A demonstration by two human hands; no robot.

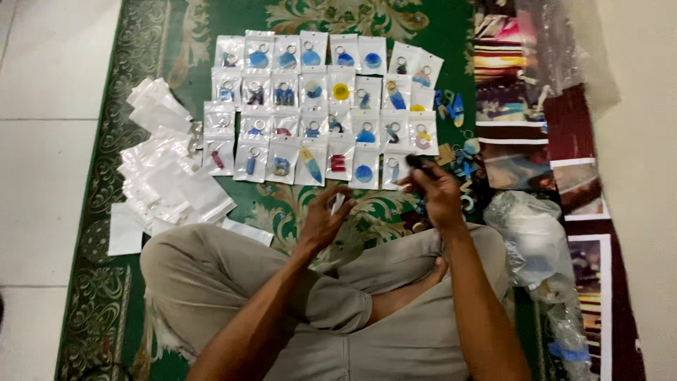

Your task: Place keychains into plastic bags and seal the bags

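Two hands work above our crossed legs on the green patterned carpet (106, 212). Our left hand (321, 222) sits near the middle of the scene, its fingers (337, 200) pinched closed on a small clear pouch (339, 203) held upright just above the carpet. Our right hand (438, 192) is a little farther and to the right, fingers curled tight around a small dark keychain piece (420, 162), whose shape we cannot make out.

The pouch looks thin, light and floppy, a slick plastic film that would slip or crumple if squeezed hard; we judge it best held by the edges near its mouth, so the opening stays free. The keychain piece seems stiff and light, likely resin with a metal ring, easy to pinch by its flat sides.

Beyond the hands, four rows of filled pouches (324, 106) lie flat and close together, each holding a coloured keychain. To the left, a loose heap of empty white pouches (166, 176) spreads across the carpet edge, near the pale floor tiles (42, 141). To the right of the rows lie unpacked blue keychains (451, 106), and nearer us a crumpled clear plastic bag (532, 236) rests beside printed sheets (508, 92).
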